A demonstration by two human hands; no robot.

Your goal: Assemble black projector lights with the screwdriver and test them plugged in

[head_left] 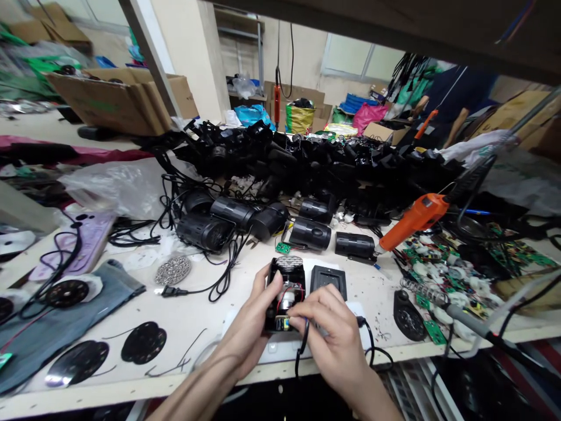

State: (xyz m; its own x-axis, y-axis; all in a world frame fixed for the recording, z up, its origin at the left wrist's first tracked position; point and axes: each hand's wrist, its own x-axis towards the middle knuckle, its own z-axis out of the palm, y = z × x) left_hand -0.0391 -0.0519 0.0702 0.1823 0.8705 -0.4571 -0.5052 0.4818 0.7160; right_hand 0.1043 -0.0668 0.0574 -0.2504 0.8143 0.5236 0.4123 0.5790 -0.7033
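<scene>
Over the desk (188,318), the left hand (253,313) is clasping the open black housing (300,276) while the right hand (331,327), its grip unclear, is apparently adjusting the circuit board (283,323) inside, demanding steadiness.

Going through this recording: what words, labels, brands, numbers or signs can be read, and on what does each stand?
None can be read.
Open brown cardboard box: faint green marking, too blurred to read.
Flat purple panel with pale patterning: too unclear to tell whether any of it is lettering.
Orange pen-shaped power screwdriver: no legible marking.
Open black plastic housing in the left hand: no legible lettering.
</scene>
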